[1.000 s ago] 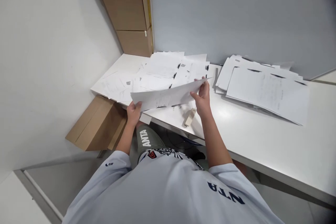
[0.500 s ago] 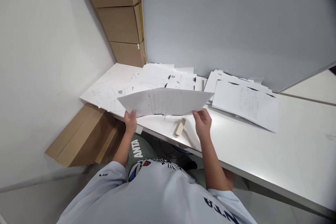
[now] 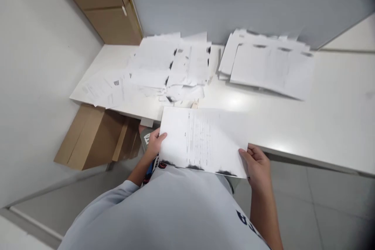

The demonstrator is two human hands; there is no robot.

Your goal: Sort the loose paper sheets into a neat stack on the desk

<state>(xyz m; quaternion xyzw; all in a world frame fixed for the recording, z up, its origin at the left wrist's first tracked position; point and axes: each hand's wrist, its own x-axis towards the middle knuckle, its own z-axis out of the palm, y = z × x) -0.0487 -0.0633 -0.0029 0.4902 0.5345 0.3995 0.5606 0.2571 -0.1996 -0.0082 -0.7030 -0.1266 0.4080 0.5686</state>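
The printed paper sheet (image 3: 202, 140) looks light and limp, apt to sag; the left hand (image 3: 155, 144) lightly pinches one short edge, the right hand (image 3: 256, 166) the other, where it seems best held.

white paper sheet (image 3: 202, 140) printed in grey, black smudges (image 3: 193, 167) along its edge

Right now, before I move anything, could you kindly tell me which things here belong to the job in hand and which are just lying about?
Part of the job:
- left hand and right hand, holding the sheet
- loose papers on the table
- stacked papers beside them

Just lying about:
- cardboard box by the table's end
- cartons in the corner
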